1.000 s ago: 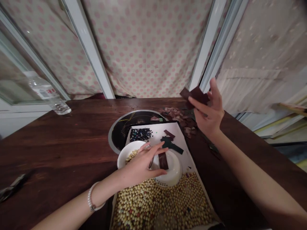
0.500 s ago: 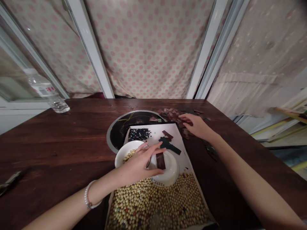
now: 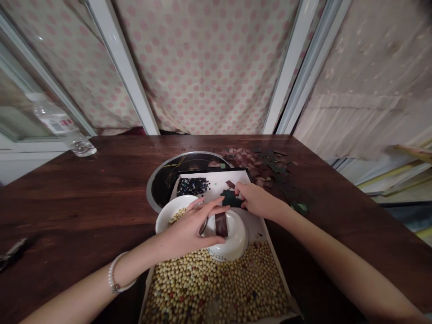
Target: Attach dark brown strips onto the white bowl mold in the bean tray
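Observation:
My left hand (image 3: 189, 229) reaches over an upturned white bowl (image 3: 238, 234), thumb and fingers spread apart. A brown strip (image 3: 221, 224) lies on the bowl's base between them. Part of a dark curved thing (image 3: 203, 226) shows beside the palm; I cannot tell what it is. Over the upper right of the shallow tray (image 3: 219, 178), my right hand (image 3: 254, 198) has its fingers curled together. They are at a dark green piece (image 3: 230, 198) and a small brown strip (image 3: 231, 184). Whatever the fingertips pinch is hidden.
Pale wooden beads (image 3: 216, 288) fill the tray's near part, and dark beads (image 3: 194, 185) lie at its far left. A white bowl (image 3: 165, 216) holds more beads. Brown and green scraps (image 3: 270, 164) are heaped behind. A round black plate (image 3: 158, 180) and a bottle (image 3: 64, 126) stand left.
My right hand has moved left and nearer, from the scrap pile to the pieces in the tray, and its fingers have curled in. The left hand keeps its place at the bowl.

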Demonstrator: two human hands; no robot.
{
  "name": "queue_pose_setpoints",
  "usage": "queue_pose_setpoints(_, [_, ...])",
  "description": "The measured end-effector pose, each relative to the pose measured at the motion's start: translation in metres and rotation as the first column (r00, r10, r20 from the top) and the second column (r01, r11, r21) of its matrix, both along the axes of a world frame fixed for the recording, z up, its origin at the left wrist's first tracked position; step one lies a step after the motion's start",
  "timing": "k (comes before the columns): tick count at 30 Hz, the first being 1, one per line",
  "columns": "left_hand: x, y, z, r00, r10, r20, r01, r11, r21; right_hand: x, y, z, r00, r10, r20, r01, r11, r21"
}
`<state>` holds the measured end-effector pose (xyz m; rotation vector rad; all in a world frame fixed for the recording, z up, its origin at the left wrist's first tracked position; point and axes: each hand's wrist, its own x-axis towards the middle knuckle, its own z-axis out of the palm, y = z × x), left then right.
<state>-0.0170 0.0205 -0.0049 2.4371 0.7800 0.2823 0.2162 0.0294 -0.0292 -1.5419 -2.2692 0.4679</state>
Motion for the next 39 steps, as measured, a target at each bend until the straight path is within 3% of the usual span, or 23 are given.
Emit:
queue_pose_setpoints(6, [0.001,-0.001,0.001,1.0,0.022,-0.016,-0.022,1.0,-0.013,0.003,0.002,0.015,0.993,0.018,-0.119,-0.016,1.0,0.017])
queue_pose_setpoints(8, [0.001,-0.001,0.001,1.0,0.011,-0.021,-0.011,1.0,-0.012,0.006,0.003,0.023,0.986,0.05,-0.162,-0.026,0.989,0.147])
queue_pose_setpoints(10, [0.001,-0.001,0.002,1.0,0.002,-0.018,-0.002,1.0,-0.007,0.009,0.003,0.028,0.978,0.099,-0.183,-0.022,0.924,0.382])
queue_pose_setpoints(13, [0.001,-0.002,0.003,1.0,-0.006,-0.002,0.006,1.0,0.0,0.013,0.002,0.027,0.97,0.143,-0.195,0.016,0.767,0.642])
queue_pose_setpoints(17, [0.001,-0.003,0.003,0.999,-0.006,0.039,0.006,1.0,-0.004,0.014,0.0,0.022,0.976,0.114,-0.185,0.067,0.653,0.754])
queue_pose_setpoints(20, [0.0,-0.003,0.003,0.999,-0.005,0.033,0.005,1.0,-0.008,0.014,-0.001,0.021,0.982,0.071,-0.175,0.098,0.601,0.793])
queue_pose_setpoints(23, [0.0,-0.004,0.003,1.0,0.002,0.012,-0.001,1.0,-0.007,0.014,-0.001,0.024,0.98,0.071,-0.184,0.097,0.641,0.762])
queue_pose_setpoints(26, [-0.001,-0.004,0.002,1.0,0.009,-0.002,-0.009,1.0,-0.004,0.016,0.001,0.028,0.986,0.133,-0.1,-0.05,0.809,0.586])
queue_pose_setpoints(29, [-0.001,-0.004,0.001,1.0,0.005,-0.004,-0.005,1.0,-0.006,0.017,0.0,0.032,0.977,0.211,0.038,-0.214,0.945,0.247])
queue_pose_setpoints(31, [-0.001,-0.004,0.001,1.0,0.0,0.005,0.0,1.0,-0.006,0.017,0.0,0.032,0.973,0.221,0.067,-0.226,0.971,0.074])
queue_pose_setpoints(33, [-0.001,-0.004,0.002,1.0,-0.007,0.017,0.007,1.0,-0.003,0.013,0.0,0.029,0.977,0.211,0.036,-0.212,0.977,0.018])
queue_pose_setpoints(39, [0.0,-0.003,0.001,1.0,0.003,0.027,-0.003,1.0,-0.005,-0.003,0.004,0.007,0.957,0.291,0.001,-0.289,0.947,0.143])
